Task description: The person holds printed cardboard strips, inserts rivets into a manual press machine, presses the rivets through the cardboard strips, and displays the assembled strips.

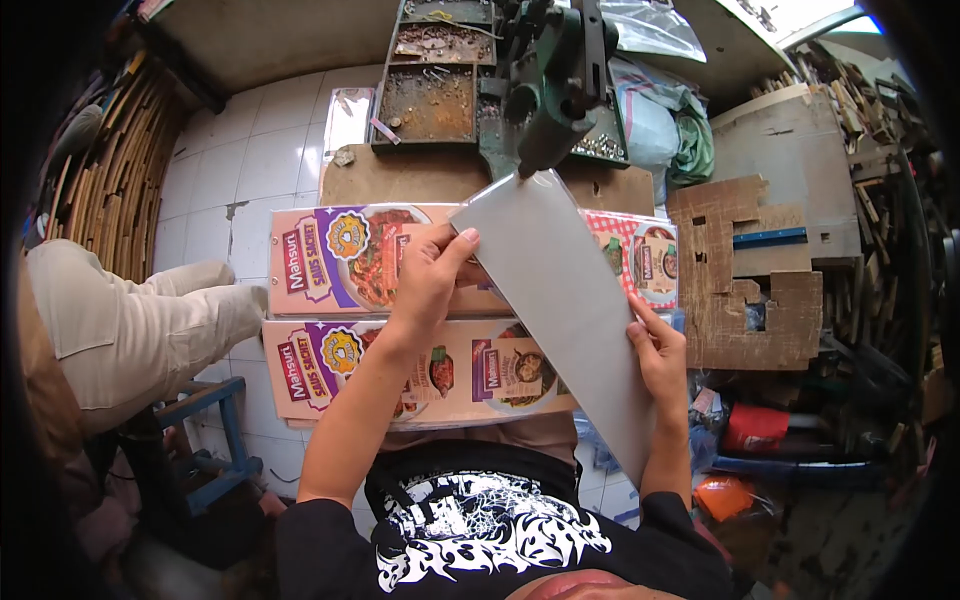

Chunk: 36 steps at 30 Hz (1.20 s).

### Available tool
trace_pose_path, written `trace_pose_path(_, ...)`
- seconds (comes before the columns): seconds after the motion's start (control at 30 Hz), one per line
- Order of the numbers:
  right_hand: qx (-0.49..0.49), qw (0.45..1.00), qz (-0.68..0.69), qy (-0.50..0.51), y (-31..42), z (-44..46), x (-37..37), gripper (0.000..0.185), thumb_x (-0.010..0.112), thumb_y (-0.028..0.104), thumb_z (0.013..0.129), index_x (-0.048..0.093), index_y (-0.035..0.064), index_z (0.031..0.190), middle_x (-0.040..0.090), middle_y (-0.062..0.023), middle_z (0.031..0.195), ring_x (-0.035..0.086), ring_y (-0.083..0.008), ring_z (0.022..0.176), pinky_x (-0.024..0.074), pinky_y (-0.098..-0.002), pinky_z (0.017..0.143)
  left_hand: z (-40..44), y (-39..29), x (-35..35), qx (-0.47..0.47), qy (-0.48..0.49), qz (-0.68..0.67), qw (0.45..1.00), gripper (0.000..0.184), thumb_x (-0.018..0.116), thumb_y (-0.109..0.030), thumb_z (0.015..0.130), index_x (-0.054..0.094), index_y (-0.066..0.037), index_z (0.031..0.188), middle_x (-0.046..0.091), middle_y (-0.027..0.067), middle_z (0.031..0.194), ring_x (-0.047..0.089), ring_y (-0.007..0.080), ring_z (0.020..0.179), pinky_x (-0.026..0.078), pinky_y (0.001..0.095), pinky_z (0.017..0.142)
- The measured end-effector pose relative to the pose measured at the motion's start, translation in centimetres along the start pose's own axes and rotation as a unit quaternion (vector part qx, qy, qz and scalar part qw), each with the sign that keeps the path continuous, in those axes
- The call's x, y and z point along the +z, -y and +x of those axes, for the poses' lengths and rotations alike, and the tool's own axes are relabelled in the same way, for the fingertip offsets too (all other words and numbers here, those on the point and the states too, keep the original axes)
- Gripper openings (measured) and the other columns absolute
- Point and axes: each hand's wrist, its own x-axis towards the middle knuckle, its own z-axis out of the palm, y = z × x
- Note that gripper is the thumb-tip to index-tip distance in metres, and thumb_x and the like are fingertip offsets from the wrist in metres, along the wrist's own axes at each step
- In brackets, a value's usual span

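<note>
A long grey-white sheet (570,300) slants across the middle, its top corner under the tip of a dark green metal press (550,140). The thumb and fingers of my left hand (437,270) pinch its upper left edge. Around the lower right edge closes my right hand (655,345), thumb on top. Beneath the sheet and my left forearm lie two stacks of printed Mahsuri sheets, an upper stack (320,270) and a lower stack (310,365). The sheet hides part of both stacks.
A compartment tray (430,105) of small metal parts stands behind the board (400,175). At the left sits another person in light trousers (130,310), near a blue stool frame (225,430). Brown boards (720,330), plastic bags (650,120) and a red item (755,427) are at the right.
</note>
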Motion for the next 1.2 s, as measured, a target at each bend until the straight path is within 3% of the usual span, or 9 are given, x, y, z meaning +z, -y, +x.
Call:
trace_pose_path(0.27, -0.005, 1.0, 0.022, 0.003, -0.1, -0.3, -0.1, 0.037, 0.062, 0.006, 0.093, 0.062, 0.0073, 0.131, 0.062, 0.0001, 0.081, 0.05, -0.0042, 0.07, 0.0432, -0.0201, 0.06, -0.2, -0.2, 0.2, 0.006, 0.01, -0.006, 1.0, 0.027, 0.054, -0.016, 0.097, 0.061, 0.007, 0.111, 0.068, 0.0125, 0.097, 0.07, 0.0193, 0.079, 0.057, 0.0308, 0.077)
trace_pose_path(0.47, -0.004, 1.0, 0.018, -0.011, -0.6, -1.8, -0.4, 0.02, 0.063, 0.007, 0.093, 0.069, -0.0003, 0.11, 0.066, -0.0028, 0.079, 0.056, -0.0053, 0.07, 0.0463, -0.0219, 0.06, -0.2, 0.9, -0.3, 0.021, 0.017, 0.036, 0.999, 0.026, 0.054, -0.012, 0.094, 0.062, 0.007, 0.11, 0.068, 0.011, 0.09, 0.066, 0.0155, 0.073, 0.056, 0.0284, 0.07)
trace_pose_path(0.57, -0.023, 0.995, -0.099, 0.023, 0.0, -0.5, -1.2, 0.015, 0.065, 0.01, 0.092, 0.069, -0.0031, 0.099, 0.066, -0.0048, 0.076, 0.057, -0.0056, 0.069, 0.0469, -0.0232, 0.059, 0.0, 0.8, 0.1, 0.028, 0.018, 0.04, 0.999, 0.025, 0.055, -0.012, 0.093, 0.062, 0.006, 0.109, 0.068, 0.0094, 0.088, 0.066, 0.0143, 0.072, 0.055, 0.0279, 0.07)
trace_pose_path(0.63, -0.032, 0.995, -0.071, -0.067, 1.6, 1.9, -1.0, 0.017, 0.067, 0.012, 0.091, 0.069, -0.004, 0.096, 0.067, -0.0072, 0.076, 0.058, -0.0069, 0.067, 0.0467, -0.0247, 0.058, -0.1, 0.9, 0.1, 0.025, 0.018, 0.028, 0.999, 0.025, 0.055, -0.012, 0.093, 0.063, 0.006, 0.108, 0.068, 0.0087, 0.087, 0.065, 0.0138, 0.073, 0.054, 0.0278, 0.07)
trace_pose_path(0.7, -0.111, 0.985, -0.104, -0.076, 2.2, 5.5, -1.1, 0.017, 0.068, 0.013, 0.09, 0.069, -0.0039, 0.095, 0.068, -0.01, 0.077, 0.06, -0.0103, 0.065, 0.0474, -0.026, 0.058, 0.0, 0.9, 0.0, 0.021, 0.016, 0.041, 0.999, 0.024, 0.054, -0.012, 0.093, 0.063, 0.005, 0.108, 0.068, 0.008, 0.088, 0.064, 0.0127, 0.074, 0.053, 0.0274, 0.071)
trace_pose_path(0.77, -0.203, 0.966, -0.132, -0.085, 3.1, 9.8, -0.4, 0.015, 0.068, 0.011, 0.088, 0.07, -0.0025, 0.095, 0.068, -0.0114, 0.078, 0.061, -0.0139, 0.065, 0.0483, -0.0275, 0.059, -0.2, 0.8, 0.2, 0.02, 0.008, 0.047, 0.999, 0.024, 0.054, -0.012, 0.093, 0.064, 0.005, 0.107, 0.068, 0.0077, 0.088, 0.064, 0.0123, 0.074, 0.052, 0.0269, 0.071)
trace_pose_path(0.83, -0.252, 0.947, -0.178, -0.089, 3.5, 14.1, 0.1, 0.017, 0.068, 0.011, 0.086, 0.071, 0.0023, 0.099, 0.067, -0.0119, 0.087, 0.066, -0.0216, 0.074, 0.0514, -0.0323, 0.068, -0.1, 0.7, 0.2, 0.021, 0.0, 0.053, 0.998, 0.023, 0.054, -0.013, 0.093, 0.064, 0.004, 0.106, 0.068, 0.0074, 0.087, 0.063, 0.0118, 0.074, 0.051, 0.0264, 0.07)
trace_pose_path(1.0, -0.256, 0.908, -0.319, -0.086, 4.7, 21.4, 1.3, 0.018, 0.067, 0.021, 0.086, 0.074, 0.0126, 0.101, 0.067, -0.0102, 0.096, 0.064, -0.0294, 0.092, 0.0507, -0.0398, 0.081, 0.1, 1.4, -0.5, 0.036, -0.007, 0.084, 0.996, 0.023, 0.055, -0.012, 0.09, 0.065, 0.004, 0.104, 0.068, 0.0074, 0.088, 0.062, 0.0112, 0.073, 0.048, 0.0259, 0.069)
trace_pose_path(1.2, -0.24, 0.891, -0.385, -0.009, 5.7, 24.0, 1.9, 0.016, 0.067, 0.023, 0.085, 0.076, 0.016, 0.096, 0.068, -0.0082, 0.096, 0.064, -0.0287, 0.096, 0.0511, -0.0401, 0.082, -0.7, -0.1, 0.3, 0.016, -0.002, 0.059, 0.998, 0.026, 0.054, -0.008, 0.087, 0.064, 0.005, 0.106, 0.068, 0.0089, 0.09, 0.063, 0.0123, 0.076, 0.05, 0.0262, 0.071)
